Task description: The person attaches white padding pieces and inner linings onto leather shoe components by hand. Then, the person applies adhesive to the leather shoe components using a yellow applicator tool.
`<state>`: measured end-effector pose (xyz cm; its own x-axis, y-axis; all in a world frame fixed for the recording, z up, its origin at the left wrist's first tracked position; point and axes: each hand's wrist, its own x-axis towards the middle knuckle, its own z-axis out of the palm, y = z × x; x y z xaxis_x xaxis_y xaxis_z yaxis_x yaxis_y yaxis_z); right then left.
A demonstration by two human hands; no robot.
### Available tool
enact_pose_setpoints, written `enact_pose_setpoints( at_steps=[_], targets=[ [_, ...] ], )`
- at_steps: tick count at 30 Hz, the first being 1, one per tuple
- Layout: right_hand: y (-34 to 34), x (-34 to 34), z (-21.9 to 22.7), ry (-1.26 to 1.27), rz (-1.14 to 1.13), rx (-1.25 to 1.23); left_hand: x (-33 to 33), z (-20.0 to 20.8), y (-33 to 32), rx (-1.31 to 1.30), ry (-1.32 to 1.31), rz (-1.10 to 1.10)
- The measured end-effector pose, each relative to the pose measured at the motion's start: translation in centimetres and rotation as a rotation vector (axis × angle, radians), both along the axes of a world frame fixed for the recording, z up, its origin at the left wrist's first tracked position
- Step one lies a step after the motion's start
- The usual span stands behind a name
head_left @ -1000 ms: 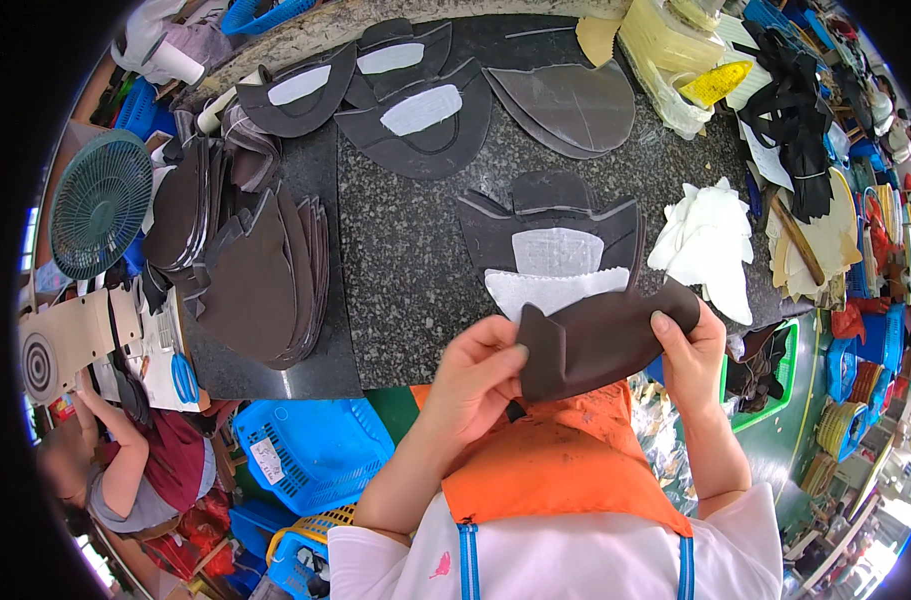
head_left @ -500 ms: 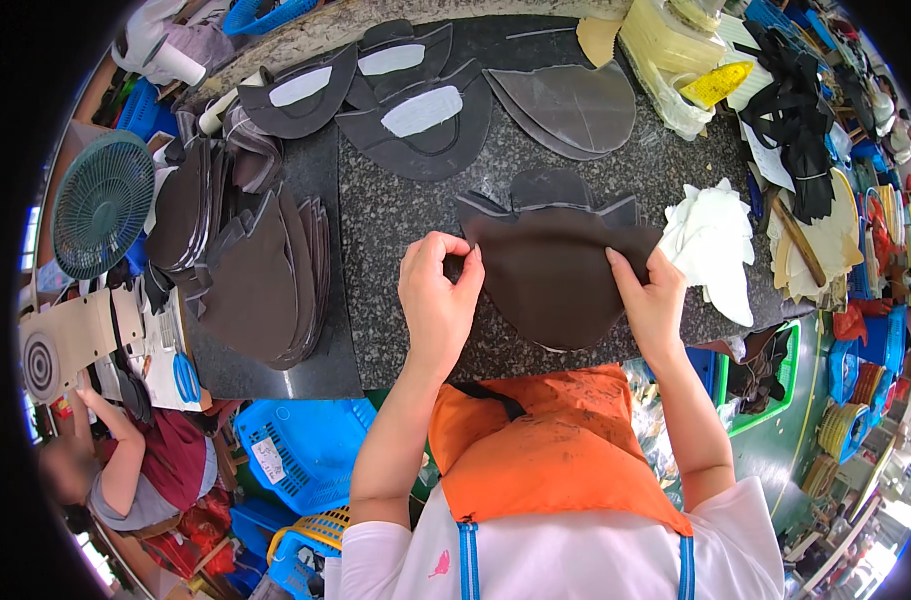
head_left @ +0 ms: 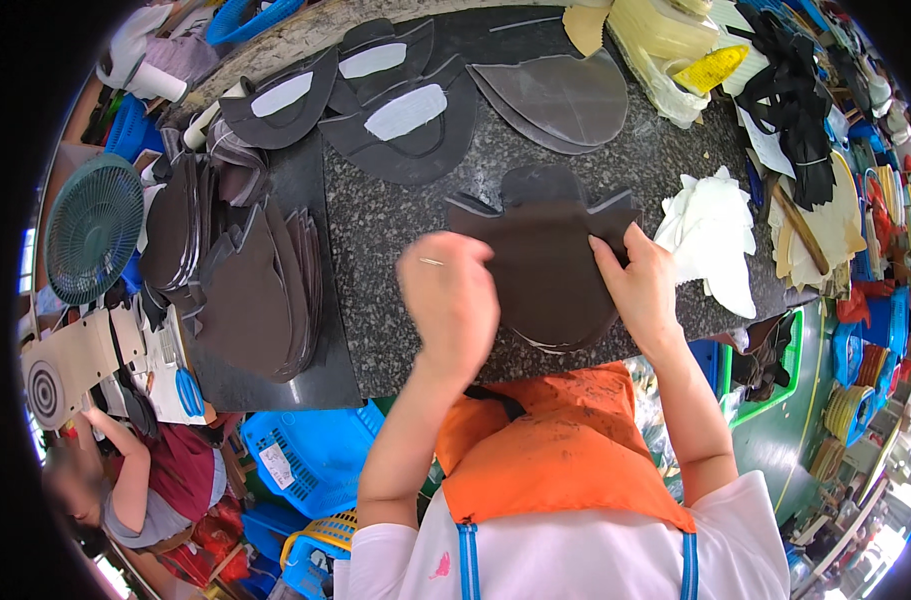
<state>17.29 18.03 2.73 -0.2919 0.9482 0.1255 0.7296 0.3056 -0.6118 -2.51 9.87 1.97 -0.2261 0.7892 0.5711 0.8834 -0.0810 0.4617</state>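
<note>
A dark brown curved leather-like piece point(head_left: 555, 270) lies on the speckled stone tabletop in front of me, over a dark grey backing whose rounded tab point(head_left: 541, 184) and corners show at the far side. My right hand point(head_left: 639, 285) pinches its right upper corner, thumb on top. My left hand point(head_left: 449, 300) is curled at the left edge, knuckles up, smeared by motion; its fingertips are hidden. A thin pale line crosses its finger. Right of the piece sits a pile of white cut pieces point(head_left: 708, 235).
Grey pieces with white patches point(head_left: 405, 112) and a plain brown pair point(head_left: 565, 95) lie farther back. Stacked brown pieces point(head_left: 255, 300) stand left. Black straps point(head_left: 790, 110) hang at the right. Another person point(head_left: 165, 470) works at lower left, near a blue basket point(head_left: 310, 455).
My left hand has turned from a thumb-and-finger pinch to a curled, knuckles-up pose and shifted slightly right. The brown piece now lies flatter. My right hand keeps its hold.
</note>
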Motion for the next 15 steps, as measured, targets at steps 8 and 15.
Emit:
enact_pose_setpoints(
  at_steps=[8, 15],
  targets=[
    [4.9, 3.2, 2.9, -0.029, -0.143, 0.033, -0.9, 1.7, 1.6, -0.016, 0.011, -0.228],
    [2.7, 13.2, 3.9, -0.469, -0.152, 0.217, -10.9, 0.5, 5.9, -0.39, 0.329, -0.148]
  ],
)
